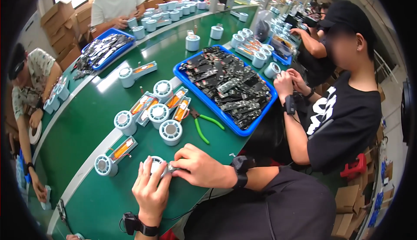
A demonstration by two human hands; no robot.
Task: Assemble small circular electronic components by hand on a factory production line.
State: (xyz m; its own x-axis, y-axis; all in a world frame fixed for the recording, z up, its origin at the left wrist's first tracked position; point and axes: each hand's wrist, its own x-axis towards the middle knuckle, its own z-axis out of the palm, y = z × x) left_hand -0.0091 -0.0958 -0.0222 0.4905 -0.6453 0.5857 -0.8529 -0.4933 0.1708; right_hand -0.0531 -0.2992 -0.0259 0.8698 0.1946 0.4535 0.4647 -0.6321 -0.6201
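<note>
My left hand [150, 192] curls over a round, light blue fan-like housing [157, 164] resting low over the green table. Fingers of my right hand [200, 168] pinch a small grey-green part [171, 168], perhaps a circuit board, against the housing's right side. What lies beneath my left fingers is hidden. Just beyond my hands stands a similar housing [170, 132] with a slotted top and an open handle showing an orange battery [181, 110]. Another such housing [105, 165] lies to the left. Green-handled cutters [204, 125] rest beyond my right hand.
A blue tray [207, 105] heaped with black circuit boards [230, 83] sits at the right. A co-worker in black [347, 114] works close on my right; others sit across the green table [82, 196]. Another blue tray [124, 45] of boards stands at far left.
</note>
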